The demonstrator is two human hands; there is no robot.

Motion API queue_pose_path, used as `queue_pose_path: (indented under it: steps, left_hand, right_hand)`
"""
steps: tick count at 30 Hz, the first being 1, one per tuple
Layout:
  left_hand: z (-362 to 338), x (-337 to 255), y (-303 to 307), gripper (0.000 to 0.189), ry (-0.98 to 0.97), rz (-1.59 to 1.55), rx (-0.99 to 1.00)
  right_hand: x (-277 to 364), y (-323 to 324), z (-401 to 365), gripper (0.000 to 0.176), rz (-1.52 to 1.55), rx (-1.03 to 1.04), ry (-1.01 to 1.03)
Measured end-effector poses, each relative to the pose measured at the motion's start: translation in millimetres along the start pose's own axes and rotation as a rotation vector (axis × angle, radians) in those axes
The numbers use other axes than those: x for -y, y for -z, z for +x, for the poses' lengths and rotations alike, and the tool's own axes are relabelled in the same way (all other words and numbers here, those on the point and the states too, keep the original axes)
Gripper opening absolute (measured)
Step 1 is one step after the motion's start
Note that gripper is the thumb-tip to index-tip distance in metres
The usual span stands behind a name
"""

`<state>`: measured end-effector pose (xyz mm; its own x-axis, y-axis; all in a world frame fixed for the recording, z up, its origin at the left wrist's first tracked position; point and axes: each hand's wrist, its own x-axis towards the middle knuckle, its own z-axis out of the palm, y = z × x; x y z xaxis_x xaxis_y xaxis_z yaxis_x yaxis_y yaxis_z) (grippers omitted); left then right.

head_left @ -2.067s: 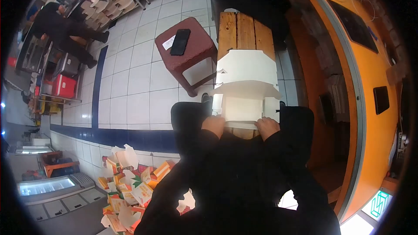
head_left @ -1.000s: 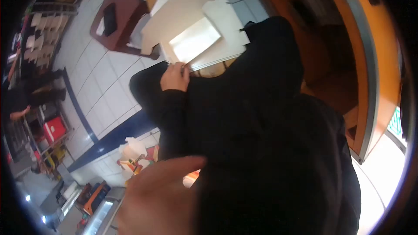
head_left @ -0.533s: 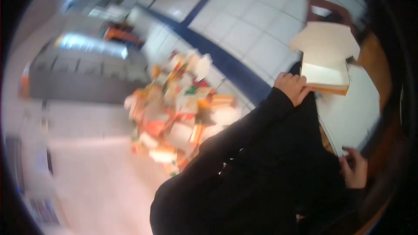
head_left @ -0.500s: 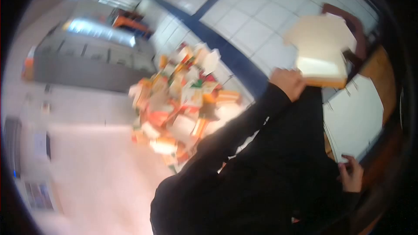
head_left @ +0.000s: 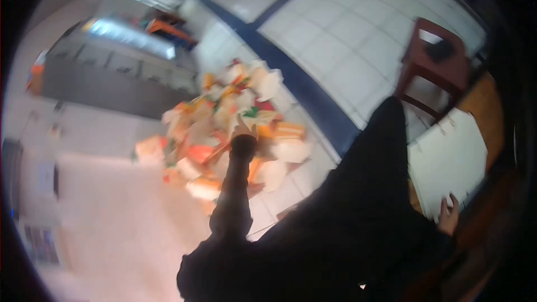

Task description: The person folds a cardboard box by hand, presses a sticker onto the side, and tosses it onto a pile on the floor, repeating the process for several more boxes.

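Observation:
My left hand (head_left: 244, 127) is stretched out over a heap of folded cardboard food boxes (head_left: 288, 151) on the tiled floor. Its fingers are extended and apart, somewhat blurred, and no box shows in its grip. At the heap's left edge lies a pale orange box (head_left: 150, 150). My right hand (head_left: 448, 216) is at the lower edge of a stack of flat white cardboard blanks (head_left: 450, 159), fingers spread and nothing between them. The blanks rest on a brown wooden surface (head_left: 482, 100) beside my leg.
A dark red plastic stool (head_left: 433, 61) with a dark flat object (head_left: 439, 50) on it stands beyond the blanks. A grey cabinet or counter (head_left: 106, 86) is behind the heap. A blue stripe (head_left: 296, 75) crosses the white floor tiles.
My left hand swung left from near the stool to over the heap and let go of the box it held. A box now shows at the heap's left edge. My right hand stayed by the blanks.

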<state>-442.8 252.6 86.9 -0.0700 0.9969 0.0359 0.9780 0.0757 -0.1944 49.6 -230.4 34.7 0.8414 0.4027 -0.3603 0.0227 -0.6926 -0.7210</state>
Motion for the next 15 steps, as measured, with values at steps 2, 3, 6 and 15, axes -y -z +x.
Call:
queue_pose_path:
  steps: [2,3,6,15]
  left_hand:
    - [-39,-102,-6,0.055,-0.328,-0.355,0.037]
    - [-55,-150,-6,0.047,-0.539,-0.551,-0.036]
    - [-128,-286,38,0.036,-0.961,-0.851,-0.06]
    - [-246,-435,1,0.064,-1.216,-0.546,0.379]
  right_hand:
    - [-8,-3,12,0.048,-0.223,-0.256,-0.106]
    - [-28,-5,19,0.048,-0.288,-0.383,-0.095]
    - [-1,-14,1,0.063,-0.408,-0.466,-0.324]
    - [-38,-42,-3,0.066,-0.241,-0.564,-0.384]
